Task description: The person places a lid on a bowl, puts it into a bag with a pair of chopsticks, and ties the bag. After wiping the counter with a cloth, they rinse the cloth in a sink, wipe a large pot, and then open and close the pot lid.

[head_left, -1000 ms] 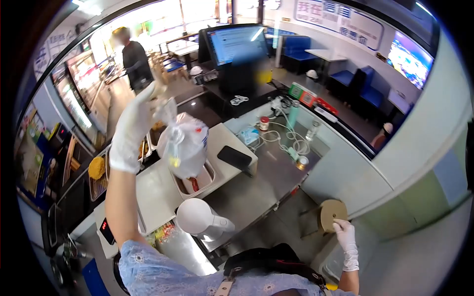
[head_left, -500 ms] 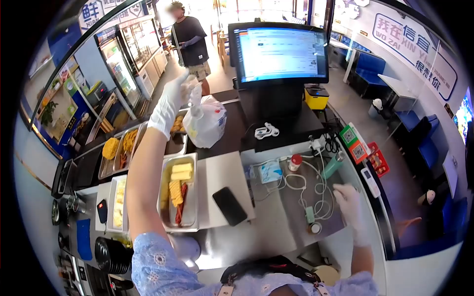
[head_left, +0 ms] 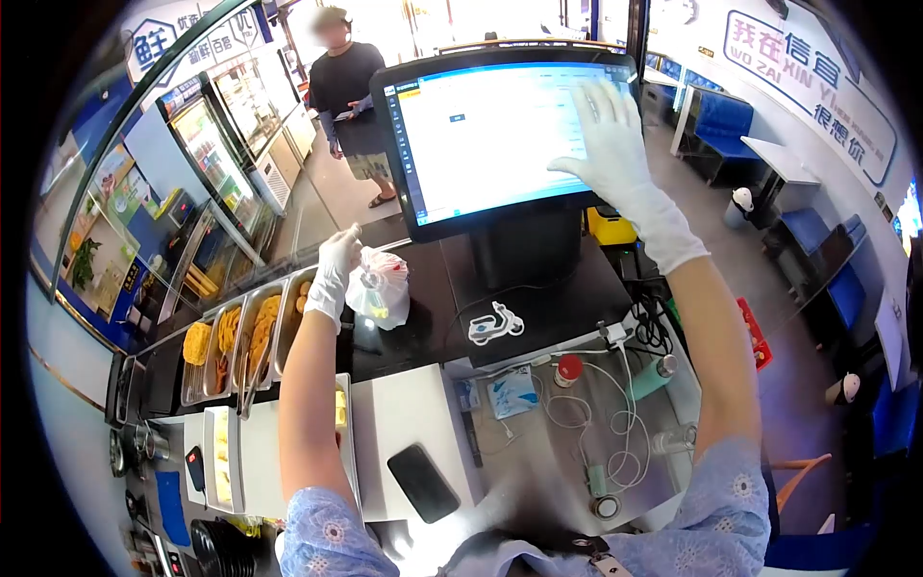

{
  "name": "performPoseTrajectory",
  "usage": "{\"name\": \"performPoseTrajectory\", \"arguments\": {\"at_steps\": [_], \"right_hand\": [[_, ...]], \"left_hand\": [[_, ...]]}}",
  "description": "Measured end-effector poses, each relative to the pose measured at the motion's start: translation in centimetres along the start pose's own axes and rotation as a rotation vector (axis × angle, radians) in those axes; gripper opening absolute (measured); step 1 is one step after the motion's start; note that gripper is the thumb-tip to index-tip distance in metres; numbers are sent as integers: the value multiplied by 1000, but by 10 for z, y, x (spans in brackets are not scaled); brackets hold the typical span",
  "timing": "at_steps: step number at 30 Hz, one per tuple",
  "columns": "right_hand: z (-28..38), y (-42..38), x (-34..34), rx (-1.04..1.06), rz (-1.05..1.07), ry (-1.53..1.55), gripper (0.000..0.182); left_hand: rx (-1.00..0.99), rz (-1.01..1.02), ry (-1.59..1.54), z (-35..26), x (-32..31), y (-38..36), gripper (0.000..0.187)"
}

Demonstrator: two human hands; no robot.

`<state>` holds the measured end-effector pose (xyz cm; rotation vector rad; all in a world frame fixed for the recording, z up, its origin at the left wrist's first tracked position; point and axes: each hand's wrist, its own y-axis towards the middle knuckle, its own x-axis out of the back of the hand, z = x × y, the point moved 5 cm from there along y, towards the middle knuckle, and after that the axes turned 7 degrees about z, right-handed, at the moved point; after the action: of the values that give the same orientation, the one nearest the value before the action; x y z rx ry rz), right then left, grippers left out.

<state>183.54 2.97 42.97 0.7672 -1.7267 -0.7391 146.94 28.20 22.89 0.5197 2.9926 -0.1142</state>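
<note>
My right hand (head_left: 613, 154), in a white glove, is raised in front of the lit monitor (head_left: 481, 144) with its fingers spread and nothing held. Also gloved, my left hand (head_left: 338, 271) is closed beside the top of a white plastic bag (head_left: 379, 290) that rests on the dark counter. Its fingers are curled together, and whether they pinch the bag's top cannot be made out. A scooter-shaped item (head_left: 495, 325) lies below the monitor.
A person (head_left: 346, 96) stands across the counter. Trays of fried food (head_left: 260, 327) line the left side. A black phone (head_left: 423, 483) lies on a pale board. Cables, a green bottle (head_left: 654, 377) and a red-lidded jar (head_left: 567, 370) sit to the right.
My right hand has risen from the lower right to the monitor and spread. My left hand and the bag are lower in view. The view has shifted, and the person appears nearer.
</note>
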Motion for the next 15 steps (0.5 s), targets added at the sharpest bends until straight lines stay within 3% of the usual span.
{"name": "performPoseTrajectory", "arguments": {"at_steps": [3,5,6,8,10,12,13,15], "right_hand": [[7,19,-22,18,62,-52,106],[11,24,-32,26,84,-70,108],[13,26,-37,37,95,-94,110],[14,30,-43,31,146,-107,115],[18,32,-42,77,137,-68,119],[19,37,-41,83,127,-142,109],[19,41,-38,96,108,-215,100],[10,48,-34,121,109,-167,102]], "left_hand": [[-39,-98,202,27,10,11,29],[-277,-86,668,14,6,4,36],[-269,-85,669,7,-2,-7,36],[-325,-489,1587,-31,-34,-43,43],[-259,-475,1478,-30,-32,-51,47],[-481,-260,1233,-23,-33,-68,49],[-496,-203,1206,-21,-38,-85,49],[-541,-146,1165,-27,-53,-132,46]]}}
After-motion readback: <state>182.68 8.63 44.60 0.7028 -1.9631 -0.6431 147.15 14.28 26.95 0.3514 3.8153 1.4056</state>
